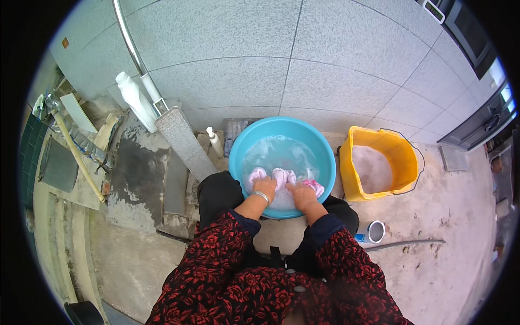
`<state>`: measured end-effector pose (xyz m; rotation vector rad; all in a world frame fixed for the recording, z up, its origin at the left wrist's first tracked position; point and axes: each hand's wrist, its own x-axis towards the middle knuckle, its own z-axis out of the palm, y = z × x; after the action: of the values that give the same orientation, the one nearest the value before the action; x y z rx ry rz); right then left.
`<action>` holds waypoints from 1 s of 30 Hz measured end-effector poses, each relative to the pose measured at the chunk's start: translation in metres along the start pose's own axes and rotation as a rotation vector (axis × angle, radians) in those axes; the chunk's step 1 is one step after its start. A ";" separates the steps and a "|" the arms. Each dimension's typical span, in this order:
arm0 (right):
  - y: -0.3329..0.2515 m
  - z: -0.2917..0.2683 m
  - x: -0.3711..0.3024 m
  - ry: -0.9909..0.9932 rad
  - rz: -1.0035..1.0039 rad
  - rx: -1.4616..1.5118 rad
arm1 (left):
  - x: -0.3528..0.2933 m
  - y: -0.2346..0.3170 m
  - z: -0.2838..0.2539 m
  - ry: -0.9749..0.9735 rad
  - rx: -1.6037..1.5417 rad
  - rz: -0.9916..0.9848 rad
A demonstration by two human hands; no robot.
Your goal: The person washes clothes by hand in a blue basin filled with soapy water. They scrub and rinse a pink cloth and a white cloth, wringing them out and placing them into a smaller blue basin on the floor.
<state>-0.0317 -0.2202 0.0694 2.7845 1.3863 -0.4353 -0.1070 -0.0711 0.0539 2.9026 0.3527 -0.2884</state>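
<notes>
A pale pink cloth with a brighter pink patch at its right end lies partly in soapy water inside a round blue basin. My left hand, with a silver bangle at the wrist, is closed on the cloth's left part. Toward the right end, my right hand grips the same cloth. Both hands are over the basin's near side, a short way apart, and a length of bunched cloth spans between them. Suds hide the cloth's lower parts.
A yellow bucket holding cloudy liquid stands right of the basin. Nearer are a tin can and a dark hose. Leftward are a white pump bottle, a large white bottle and a stone slab. A grey tiled wall rises behind.
</notes>
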 end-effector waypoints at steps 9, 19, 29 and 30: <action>0.010 0.003 0.020 -0.304 0.024 0.004 | 0.021 0.012 0.008 -0.147 0.098 -0.040; 0.019 0.004 0.040 -0.335 -0.007 0.099 | 0.040 0.015 0.003 -0.237 0.073 -0.061; 0.063 -0.034 0.046 -0.074 0.192 1.387 | 0.059 -0.055 0.007 0.226 -0.907 -0.236; 0.067 -0.045 0.043 -0.091 0.314 1.767 | 0.064 -0.053 -0.005 0.245 -1.162 -0.350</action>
<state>0.0568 -0.2220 0.0938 3.6134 0.2810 -2.7420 -0.0591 -0.0058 0.0355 1.7159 0.7535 0.1903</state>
